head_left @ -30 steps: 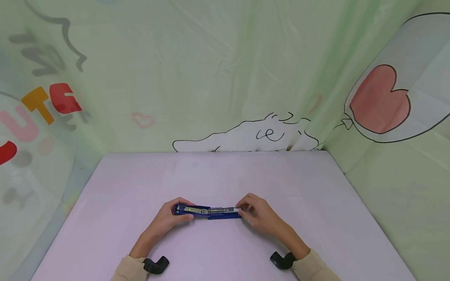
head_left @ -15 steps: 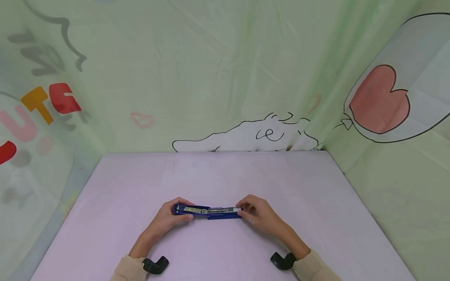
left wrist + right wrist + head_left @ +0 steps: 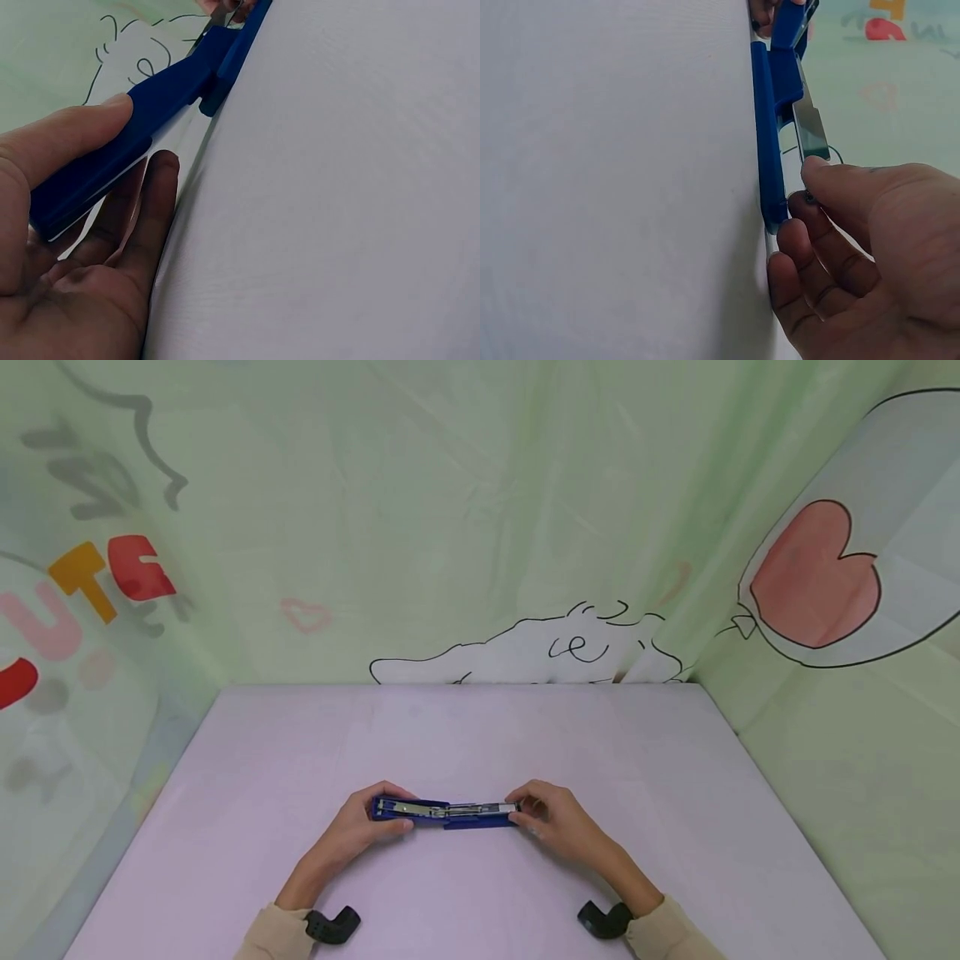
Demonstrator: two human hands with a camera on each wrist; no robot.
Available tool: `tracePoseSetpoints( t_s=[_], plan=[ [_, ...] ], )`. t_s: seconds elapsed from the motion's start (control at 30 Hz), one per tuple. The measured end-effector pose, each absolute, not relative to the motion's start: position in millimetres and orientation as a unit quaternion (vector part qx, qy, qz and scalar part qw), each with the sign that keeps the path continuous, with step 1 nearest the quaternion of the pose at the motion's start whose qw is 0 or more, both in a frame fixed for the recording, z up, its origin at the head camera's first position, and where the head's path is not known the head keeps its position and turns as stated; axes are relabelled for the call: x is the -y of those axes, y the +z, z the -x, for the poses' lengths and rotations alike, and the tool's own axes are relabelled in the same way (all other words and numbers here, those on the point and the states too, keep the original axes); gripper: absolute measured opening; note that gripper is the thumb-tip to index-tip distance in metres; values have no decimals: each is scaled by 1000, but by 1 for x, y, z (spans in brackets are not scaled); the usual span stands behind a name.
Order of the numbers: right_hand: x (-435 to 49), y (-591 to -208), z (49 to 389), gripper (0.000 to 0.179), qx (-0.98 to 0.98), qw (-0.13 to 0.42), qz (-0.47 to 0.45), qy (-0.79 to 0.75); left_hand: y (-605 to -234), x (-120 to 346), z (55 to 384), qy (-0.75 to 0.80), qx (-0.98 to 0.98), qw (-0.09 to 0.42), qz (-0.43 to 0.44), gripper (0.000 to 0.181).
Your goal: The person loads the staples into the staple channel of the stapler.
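Observation:
A blue stapler lies spread open on the table, its metal magazine exposed. My left hand grips the top cover at the left end, thumb on the near side and fingers behind. In the left wrist view, that cover tilts up from the table. At the other end, my right hand has its thumb and index finger curled at the tip of the magazine. The right wrist view shows the thumb on the metal tip, above the blue base; whatever lies between the fingertips is mostly hidden.
A white table spreads around the hands. Green printed curtains rise behind it and on both sides. A black wrist device sits on the left wrist and another black device on the right.
My right hand has shifted very slightly right and down, uncovering a little more of the magazine's end. The left hand and the stapler stay in place.

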State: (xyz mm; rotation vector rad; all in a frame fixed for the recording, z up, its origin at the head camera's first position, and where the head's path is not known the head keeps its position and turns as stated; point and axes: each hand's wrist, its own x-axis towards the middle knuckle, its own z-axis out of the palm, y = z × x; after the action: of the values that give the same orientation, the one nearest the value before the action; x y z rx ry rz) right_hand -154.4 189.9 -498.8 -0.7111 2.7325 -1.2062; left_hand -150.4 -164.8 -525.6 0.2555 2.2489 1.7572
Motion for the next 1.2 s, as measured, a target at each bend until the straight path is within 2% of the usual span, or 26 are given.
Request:
tracePoseSetpoints(
  t_s=[0.2, 0.87, 1.2],
  plan=[
    [-191, -500, 155, 19, -889, 50, 212, -404, -526, 166, 151, 608, -773, 142, -115, 42],
    [-191, -505, 156, 19, -890, 55, 194, -410, -527, 165, 150, 614, -772, 148, -76, 44],
    [-191, -503, 156, 16, -887, 63, 196, -414, -523, 161, 150, 617, -772, 131, -81, 42]
  ],
)
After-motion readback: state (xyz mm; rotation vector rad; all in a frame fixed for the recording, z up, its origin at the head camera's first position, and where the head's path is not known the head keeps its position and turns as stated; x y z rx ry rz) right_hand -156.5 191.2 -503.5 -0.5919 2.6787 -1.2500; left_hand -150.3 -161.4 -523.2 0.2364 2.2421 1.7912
